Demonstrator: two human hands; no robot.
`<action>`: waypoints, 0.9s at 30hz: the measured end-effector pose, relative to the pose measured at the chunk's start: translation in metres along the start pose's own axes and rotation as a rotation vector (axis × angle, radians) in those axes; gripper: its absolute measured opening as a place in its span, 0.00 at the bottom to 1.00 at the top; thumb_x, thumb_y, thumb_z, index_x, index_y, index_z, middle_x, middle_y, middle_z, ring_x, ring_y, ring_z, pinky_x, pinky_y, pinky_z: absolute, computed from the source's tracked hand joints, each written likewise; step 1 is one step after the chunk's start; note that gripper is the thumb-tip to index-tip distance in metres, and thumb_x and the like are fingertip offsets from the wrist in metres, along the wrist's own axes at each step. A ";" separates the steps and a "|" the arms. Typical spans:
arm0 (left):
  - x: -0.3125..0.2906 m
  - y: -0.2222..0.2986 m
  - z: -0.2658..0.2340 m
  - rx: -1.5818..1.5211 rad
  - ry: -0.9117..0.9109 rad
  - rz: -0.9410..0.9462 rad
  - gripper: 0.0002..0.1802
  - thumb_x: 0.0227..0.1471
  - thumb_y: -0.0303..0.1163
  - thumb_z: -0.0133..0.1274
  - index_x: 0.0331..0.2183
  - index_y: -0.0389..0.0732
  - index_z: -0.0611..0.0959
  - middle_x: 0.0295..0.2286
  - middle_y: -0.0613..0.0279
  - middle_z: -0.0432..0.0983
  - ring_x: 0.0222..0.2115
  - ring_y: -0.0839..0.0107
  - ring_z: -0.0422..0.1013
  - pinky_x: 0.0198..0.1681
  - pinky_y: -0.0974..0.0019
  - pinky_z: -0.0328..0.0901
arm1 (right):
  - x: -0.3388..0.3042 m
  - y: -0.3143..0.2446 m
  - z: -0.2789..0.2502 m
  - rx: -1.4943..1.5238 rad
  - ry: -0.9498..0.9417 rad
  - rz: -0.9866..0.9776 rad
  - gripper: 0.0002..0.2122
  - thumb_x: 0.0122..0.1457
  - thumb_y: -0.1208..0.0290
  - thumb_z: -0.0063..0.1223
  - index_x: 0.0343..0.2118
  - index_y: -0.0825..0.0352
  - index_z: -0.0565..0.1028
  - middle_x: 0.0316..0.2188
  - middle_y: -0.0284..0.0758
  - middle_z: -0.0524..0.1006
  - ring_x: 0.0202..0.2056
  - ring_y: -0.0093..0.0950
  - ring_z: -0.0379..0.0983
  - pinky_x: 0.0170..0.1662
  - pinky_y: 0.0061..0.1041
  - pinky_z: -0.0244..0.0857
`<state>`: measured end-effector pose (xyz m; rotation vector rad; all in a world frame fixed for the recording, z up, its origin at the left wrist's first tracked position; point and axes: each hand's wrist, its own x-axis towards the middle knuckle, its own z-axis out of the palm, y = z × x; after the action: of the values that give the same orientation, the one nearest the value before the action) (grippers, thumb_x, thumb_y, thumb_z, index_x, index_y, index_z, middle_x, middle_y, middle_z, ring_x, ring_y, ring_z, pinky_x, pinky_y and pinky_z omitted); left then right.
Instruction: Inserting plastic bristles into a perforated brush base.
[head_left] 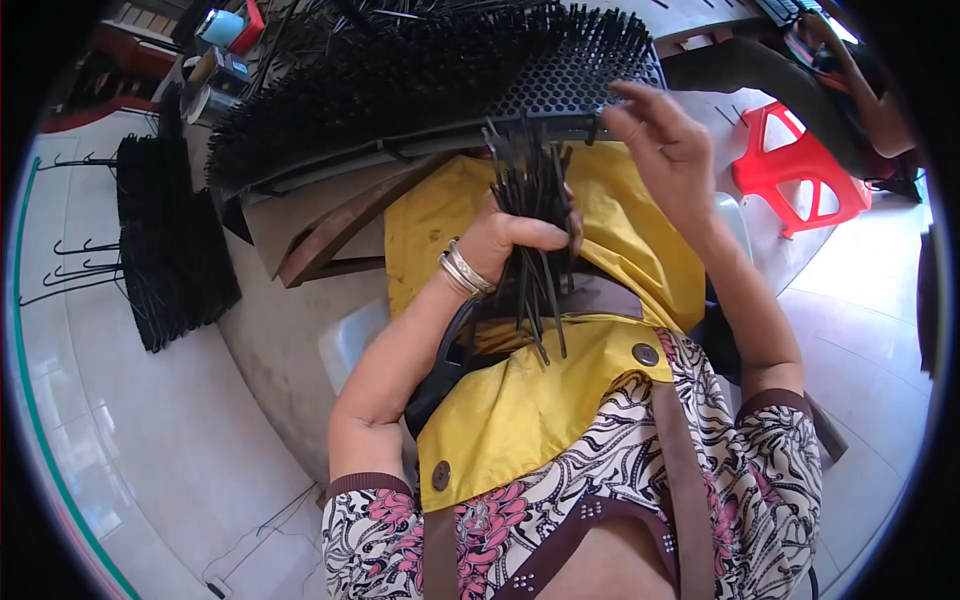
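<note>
My left hand [520, 232] is wrapped round a bundle of thin black rods [530, 180] in front of the yellow apron [520, 420]. The rods stick out above the fist and below it. Slightly smeared by motion, my right hand [665, 140] is raised at the right front corner of a black perforated board [560, 90]. Its fingers are bent and apart, and I see nothing held in them. Many upright black rods [350, 110] fill the holes over most of the board; some holes at its right end are bare.
A hanging mass of black hooked rods [175, 240] is at the left. A red plastic stool [800, 170] stands at the right, beside another person's leg [770, 95]. A blue cup [220, 28] and loose black rods lie at the back left. A wooden support [350, 225] is under the board.
</note>
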<state>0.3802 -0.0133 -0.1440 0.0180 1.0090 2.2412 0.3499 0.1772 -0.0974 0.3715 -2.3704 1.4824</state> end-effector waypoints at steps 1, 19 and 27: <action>0.001 0.003 0.001 0.077 0.031 -0.027 0.25 0.30 0.21 0.54 0.37 0.38 0.71 0.26 0.56 0.72 0.27 0.62 0.71 0.35 0.61 0.66 | -0.001 -0.001 0.002 -0.007 0.006 0.002 0.11 0.54 0.73 0.53 0.38 0.72 0.72 0.26 0.32 0.76 0.28 0.20 0.72 0.30 0.18 0.65; 0.010 -0.003 -0.004 -0.105 -0.105 -0.182 0.28 0.27 0.24 0.58 0.38 0.34 0.70 0.25 0.52 0.73 0.26 0.61 0.72 0.32 0.60 0.67 | 0.041 0.022 -0.023 0.363 0.284 0.184 0.06 0.55 0.75 0.48 0.28 0.73 0.73 0.19 0.34 0.75 0.21 0.16 0.71 0.24 0.13 0.65; 0.013 -0.008 -0.005 -0.185 -0.147 -0.206 0.28 0.27 0.22 0.57 0.39 0.34 0.70 0.25 0.51 0.73 0.27 0.60 0.72 0.33 0.59 0.67 | 0.070 0.039 0.004 0.172 0.374 -0.114 0.06 0.55 0.75 0.50 0.33 0.72 0.73 0.22 0.36 0.76 0.22 0.21 0.72 0.26 0.16 0.67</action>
<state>0.3737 -0.0054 -0.1565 -0.0026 0.6910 2.1016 0.2701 0.1874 -0.1030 0.2390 -1.9091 1.5526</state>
